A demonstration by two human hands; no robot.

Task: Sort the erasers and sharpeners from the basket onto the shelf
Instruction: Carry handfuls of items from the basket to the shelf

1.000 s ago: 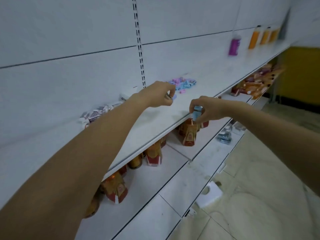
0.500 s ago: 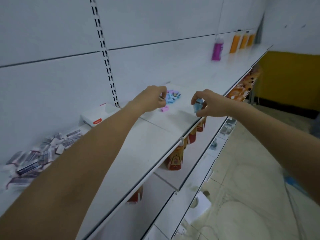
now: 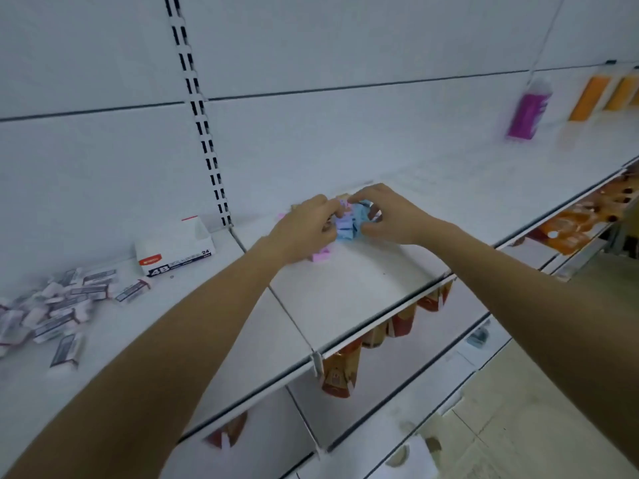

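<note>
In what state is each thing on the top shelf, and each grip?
Left grip: curled, pinching sharpeners.
Right grip: curled, pinching sharpeners.
Sharpeners: heaped loose on the shelf, between both grips.
Erasers: scattered loose, wrapped, untouched.
Box: upright, top open.
Purple bottle: upright, blurred.
Orange bottles: upright.

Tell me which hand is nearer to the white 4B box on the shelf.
Left. The left hand lies to the right of the white 4B box, at the left edge of the coloured pile; the right hand is at its right edge, farther away.
</note>
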